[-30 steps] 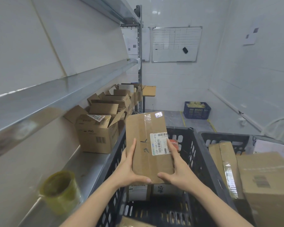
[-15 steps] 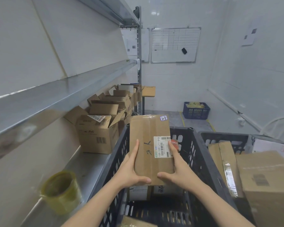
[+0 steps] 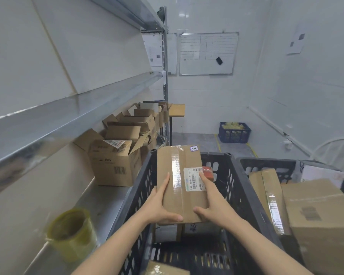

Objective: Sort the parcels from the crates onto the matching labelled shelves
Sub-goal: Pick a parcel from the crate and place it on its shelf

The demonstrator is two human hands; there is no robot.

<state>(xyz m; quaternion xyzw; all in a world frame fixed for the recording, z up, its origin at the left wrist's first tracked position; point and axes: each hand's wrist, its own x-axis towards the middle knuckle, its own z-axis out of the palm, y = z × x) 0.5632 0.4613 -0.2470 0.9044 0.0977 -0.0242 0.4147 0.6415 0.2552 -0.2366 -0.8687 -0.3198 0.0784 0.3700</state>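
I hold a flat cardboard parcel above the black plastic crate. It carries a white barcode label and a small sticker reading 23 at its far right corner. My left hand grips its left edge, thumb on the near end. My right hand grips its right edge the same way. More parcels lie below in the crate, partly hidden. A second black crate to the right holds larger parcels. The metal shelf runs along my left.
Several open cardboard boxes stand on the lower shelf. A yellowish tape roll lies near me on that shelf. The upper shelf's edge juts out at head height. A blue basket sits on the floor by the far wall.
The parcel has tilted so its top face turns more toward me, and the sticker marked 23 now shows clearly. Both hands keep the same grip.
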